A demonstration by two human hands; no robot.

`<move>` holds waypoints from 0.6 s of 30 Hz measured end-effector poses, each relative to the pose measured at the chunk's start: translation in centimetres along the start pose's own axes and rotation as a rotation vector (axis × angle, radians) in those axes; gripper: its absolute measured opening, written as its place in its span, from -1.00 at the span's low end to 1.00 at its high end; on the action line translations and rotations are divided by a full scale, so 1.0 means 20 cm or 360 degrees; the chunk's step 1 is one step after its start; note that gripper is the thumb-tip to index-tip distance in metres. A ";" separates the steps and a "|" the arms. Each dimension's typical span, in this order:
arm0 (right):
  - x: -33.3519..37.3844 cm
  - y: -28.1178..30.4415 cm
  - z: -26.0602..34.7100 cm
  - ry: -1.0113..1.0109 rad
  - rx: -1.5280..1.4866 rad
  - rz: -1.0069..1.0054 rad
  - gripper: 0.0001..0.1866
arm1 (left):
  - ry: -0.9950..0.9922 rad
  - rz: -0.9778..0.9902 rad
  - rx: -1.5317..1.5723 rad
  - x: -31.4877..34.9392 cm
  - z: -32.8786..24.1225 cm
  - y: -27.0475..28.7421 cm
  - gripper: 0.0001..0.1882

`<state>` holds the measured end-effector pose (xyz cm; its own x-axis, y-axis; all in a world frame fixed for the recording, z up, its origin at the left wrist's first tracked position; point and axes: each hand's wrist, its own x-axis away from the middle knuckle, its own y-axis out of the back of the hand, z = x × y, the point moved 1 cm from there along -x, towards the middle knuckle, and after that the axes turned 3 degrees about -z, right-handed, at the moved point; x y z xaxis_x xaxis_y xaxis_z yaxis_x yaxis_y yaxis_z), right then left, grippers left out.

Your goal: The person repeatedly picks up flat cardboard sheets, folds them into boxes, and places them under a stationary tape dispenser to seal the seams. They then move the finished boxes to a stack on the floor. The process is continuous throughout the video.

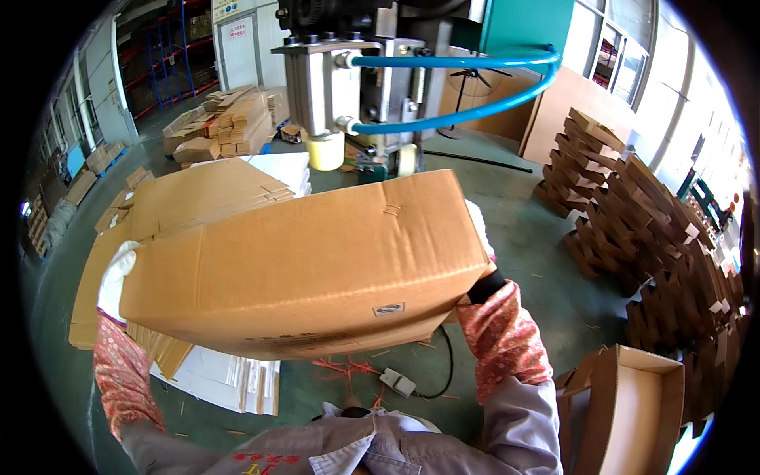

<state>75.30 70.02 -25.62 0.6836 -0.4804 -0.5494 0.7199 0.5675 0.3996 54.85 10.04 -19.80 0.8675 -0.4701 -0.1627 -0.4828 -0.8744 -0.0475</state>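
A long brown cardboard box [309, 257] is held up before my chest, tilted with its right end higher. My left hand [115, 279], in a white glove, grips its left end. At the right end, my right hand [480, 226] grips the box, its white glove mostly hidden behind the cardboard. Small staple-like marks show near the box's far top edge. Just beyond that edge stands a metal machine head [324, 95] with a pale yellow cylinder [325, 150] beneath it and blue hoses [467, 119] looping right.
Flat cardboard sheets [198, 194] lie stacked at left, with white sheets [214, 384] below. Folded brown cartons [657, 222] rise in piles at right. An open carton [637, 412] stands near my right elbow. A grey foot pedal [398, 382] with a black cable sits on the floor.
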 end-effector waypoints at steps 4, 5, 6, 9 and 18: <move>-0.14 -0.27 -0.02 -0.0025 -0.0061 -0.0205 -0.70 | -0.0123 -0.0018 -0.0134 -0.25 -0.13 0.30 -0.80; -0.14 -0.32 -0.02 -0.0033 -0.0072 -0.0264 -0.71 | -0.0113 0.0002 -0.0088 -0.32 -0.16 0.32 -0.82; -0.15 -0.37 -0.02 -0.0038 -0.0077 -0.0323 -0.71 | -0.0097 0.0023 -0.0034 -0.38 -0.17 0.33 -0.84; -0.08 -0.47 -0.03 -0.0131 -0.0300 -0.0420 -0.68 | -0.0095 0.0132 -0.0023 -0.60 -0.20 0.40 -0.83; 0.47 -0.65 0.12 -0.0732 -0.1064 -0.0753 -0.47 | -0.0163 0.0232 -0.0136 -1.07 -0.05 0.44 -0.78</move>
<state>72.55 56.49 -34.18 0.4205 -0.8954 -0.1462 0.8144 0.4435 -0.3743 32.19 12.18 -15.74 0.7704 -0.5815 -0.2614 -0.5866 -0.8071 0.0669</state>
